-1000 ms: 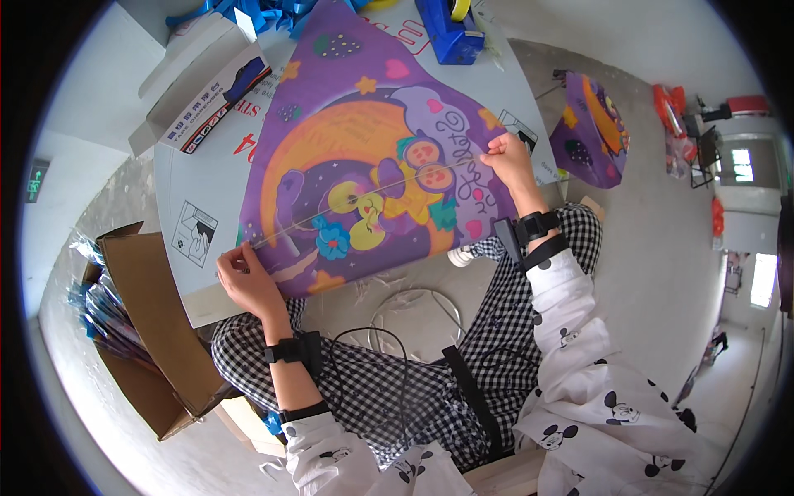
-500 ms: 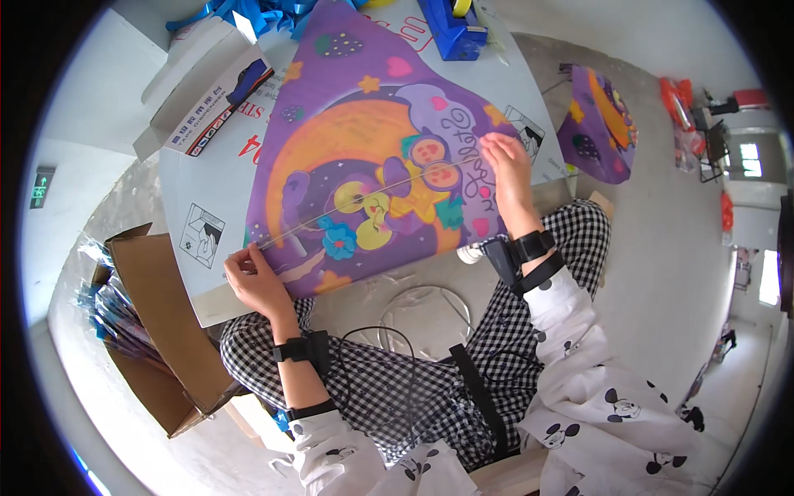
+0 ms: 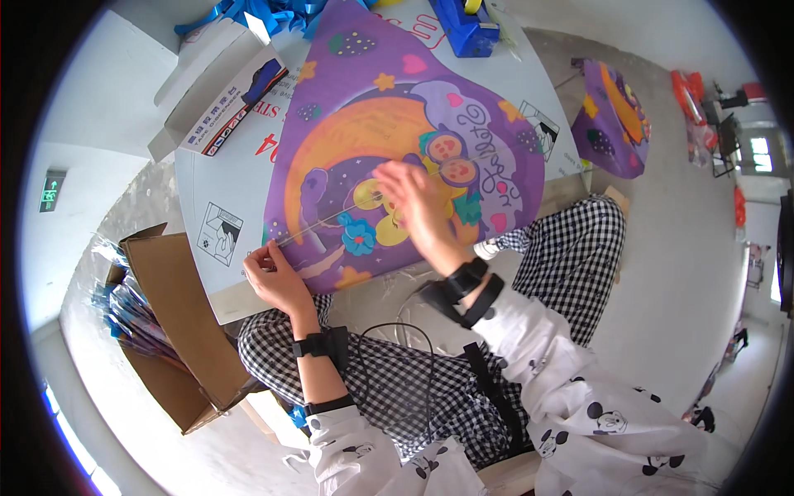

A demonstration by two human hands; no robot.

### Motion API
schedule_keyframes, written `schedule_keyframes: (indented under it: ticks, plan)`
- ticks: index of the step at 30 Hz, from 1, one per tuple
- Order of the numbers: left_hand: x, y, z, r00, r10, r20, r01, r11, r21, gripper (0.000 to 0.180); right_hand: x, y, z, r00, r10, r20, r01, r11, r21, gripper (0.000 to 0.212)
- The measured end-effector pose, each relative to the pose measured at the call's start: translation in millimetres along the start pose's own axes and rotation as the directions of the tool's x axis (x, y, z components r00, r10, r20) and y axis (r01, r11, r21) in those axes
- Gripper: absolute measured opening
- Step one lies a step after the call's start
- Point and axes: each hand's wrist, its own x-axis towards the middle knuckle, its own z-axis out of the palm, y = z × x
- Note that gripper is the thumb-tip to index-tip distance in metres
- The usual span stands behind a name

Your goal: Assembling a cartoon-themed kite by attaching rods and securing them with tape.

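Note:
A large, roughly triangular purple sheet (image 3: pixel 331 107) with cartoon prints and an orange crescent lies over the board in front of me. At its near left corner my left hand (image 3: pixel 277 279) is closed in a pinch on a thin pale line (image 3: pixel 310 226), a cord or slim rod, I cannot tell which. That line runs slantwise across the sheet toward my right hand (image 3: pixel 409 202). My right hand hovers over or touches the print near the middle of the sheet. Its fingers are blurred by motion, so their grip is unclear.
The sheet rests on a pale printed board (image 3: pixel 194 182). A blue tape dispenser (image 3: pixel 471 31), an opened carton (image 3: pixel 227 99) and blue ribbons (image 3: pixel 273 12) lie at the far side. A cardboard box (image 3: pixel 182 310) with wrapped items stands left. Another purple printed piece (image 3: pixel 608 124) is at right.
My right hand has moved left and inward, from the sheet's right side to its middle along the thin line. My left hand keeps its pinch at the left corner. The view has shifted slightly.

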Motion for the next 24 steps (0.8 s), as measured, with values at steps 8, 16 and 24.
schedule_keyframes:
  ticks: [8,16,24]
  plan:
    - [2,4,4,1.0,0.024,-0.006,-0.025,1.0,-0.018,0.02,35,-109,-124,0.923,-0.302,-0.238,0.247,0.94,-0.235,0.043]
    - [1,6,-1,1.0,-0.013,-0.009,0.013,0.999,-0.053,0.018,-25,-7,61,0.982,0.039,0.184,-0.012,0.989,-0.147,0.03]
    - [2,-5,-7,0.999,0.045,-0.022,-0.046,0.999,-0.021,0.019,-33,71,89,0.982,0.189,0.0,-0.189,0.981,-0.039,0.032]
